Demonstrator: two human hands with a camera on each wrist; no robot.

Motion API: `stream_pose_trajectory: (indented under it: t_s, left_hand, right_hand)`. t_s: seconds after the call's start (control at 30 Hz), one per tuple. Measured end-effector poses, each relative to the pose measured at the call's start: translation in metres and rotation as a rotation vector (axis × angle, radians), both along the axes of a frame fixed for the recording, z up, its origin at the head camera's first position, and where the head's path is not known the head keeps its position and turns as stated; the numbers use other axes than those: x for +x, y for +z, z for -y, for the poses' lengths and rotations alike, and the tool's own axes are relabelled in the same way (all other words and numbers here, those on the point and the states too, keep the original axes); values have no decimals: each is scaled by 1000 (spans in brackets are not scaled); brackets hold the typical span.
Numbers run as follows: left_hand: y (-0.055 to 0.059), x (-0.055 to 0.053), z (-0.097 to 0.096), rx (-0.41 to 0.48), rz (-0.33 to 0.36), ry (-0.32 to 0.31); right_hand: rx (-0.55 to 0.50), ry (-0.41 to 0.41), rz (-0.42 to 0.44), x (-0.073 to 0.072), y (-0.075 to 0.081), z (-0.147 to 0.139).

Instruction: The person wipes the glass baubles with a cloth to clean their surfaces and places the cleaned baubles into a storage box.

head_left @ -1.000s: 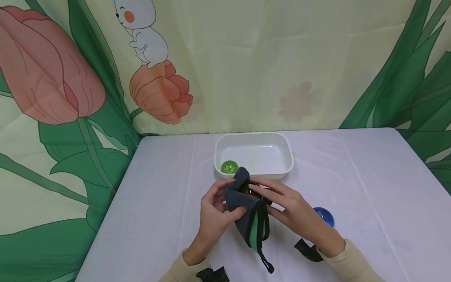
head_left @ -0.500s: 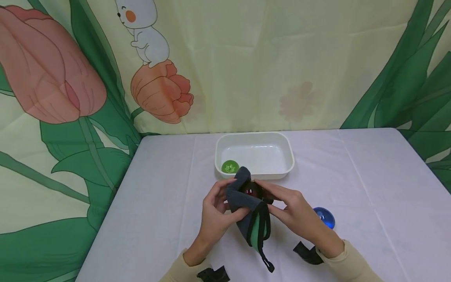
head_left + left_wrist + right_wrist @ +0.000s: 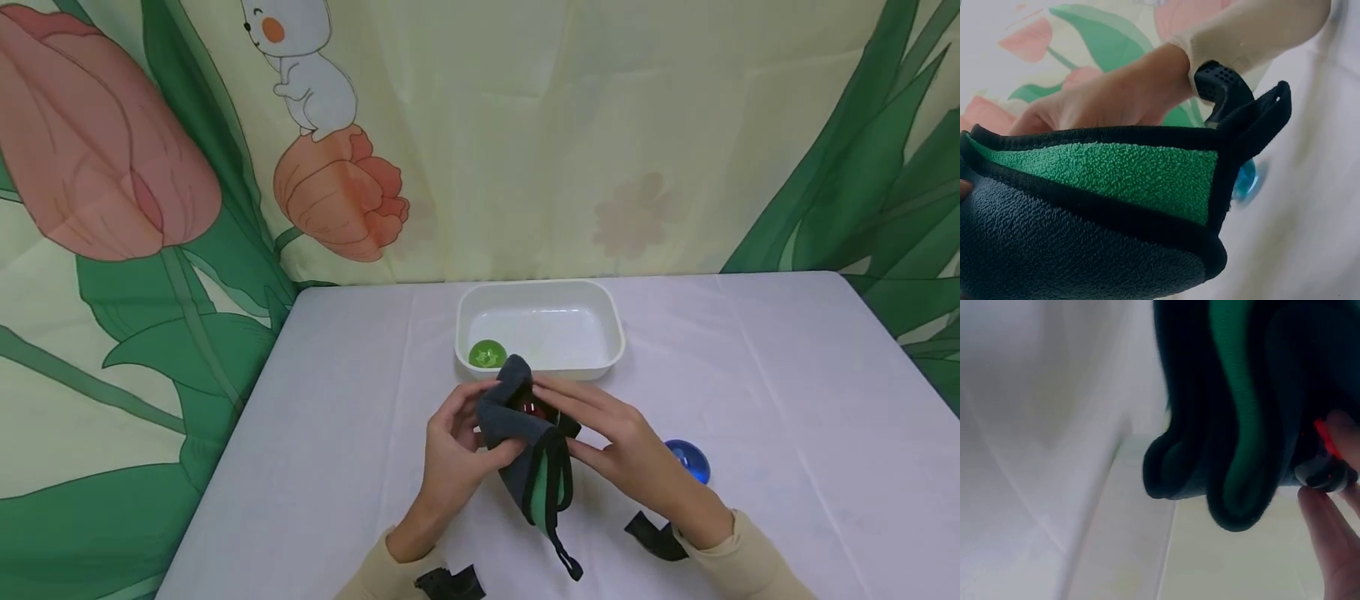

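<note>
My left hand grips a folded cloth, dark blue-grey on one face and green on the other, with black edging and a hanging loop. A dark red glass ball sits in the fold, partly hidden by cloth and fingers. My right hand curls over the ball from the right, thumb low beside the cloth. In the right wrist view, fingers pinch a glassy thing with a red patch, beside the cloth; most of it is covered.
Behind the hands stands a white rectangular tray with a green round glass piece in its near left corner. A blue glass ball lies on the white-covered table, just beyond the right forearm. A printed curtain hangs behind.
The right fingers lifted and shifted around the red ball, showing more of it half a second ago, and now lie over it again. The left hand and cloth stay nearly in place.
</note>
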State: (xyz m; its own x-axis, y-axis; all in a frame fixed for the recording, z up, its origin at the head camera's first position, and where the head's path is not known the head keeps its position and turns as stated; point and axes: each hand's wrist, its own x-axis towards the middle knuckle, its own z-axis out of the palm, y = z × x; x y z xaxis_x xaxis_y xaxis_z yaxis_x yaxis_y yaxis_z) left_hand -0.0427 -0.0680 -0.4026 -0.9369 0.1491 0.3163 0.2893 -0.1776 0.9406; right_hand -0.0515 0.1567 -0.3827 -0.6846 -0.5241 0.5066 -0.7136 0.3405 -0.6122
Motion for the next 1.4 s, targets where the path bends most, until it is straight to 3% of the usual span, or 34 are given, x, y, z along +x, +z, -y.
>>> stream_pose_trajectory:
  t_s: [0.13, 0.4, 0.6, 0.83, 1.0, 1.1, 1.4]
  left_hand:
    - [0, 1, 1, 11, 10, -12]
    - [0, -3, 0, -49, 21, -75]
    - [-2, -1, 2, -38, 0, -51]
    - [-1, 0, 2, -3, 4, -24]
    - [1, 1, 2, -3, 22, -31]
    - [1, 1, 2, -2, 31, -51]
    - [-2, 0, 1, -7, 35, -44]
  right_hand:
    - [-23, 22, -17, 0, -2, 0]
    - [-93, -38, 133, 2, -1, -2]
    - [-67, -27, 142, 1, -1, 0]
    - [83, -48, 57, 4, 4, 2]
    - [58, -28, -45, 4, 5, 4]
    - [42, -33, -65, 5, 4, 4]
    - [16, -29, 88, 2, 6, 7]
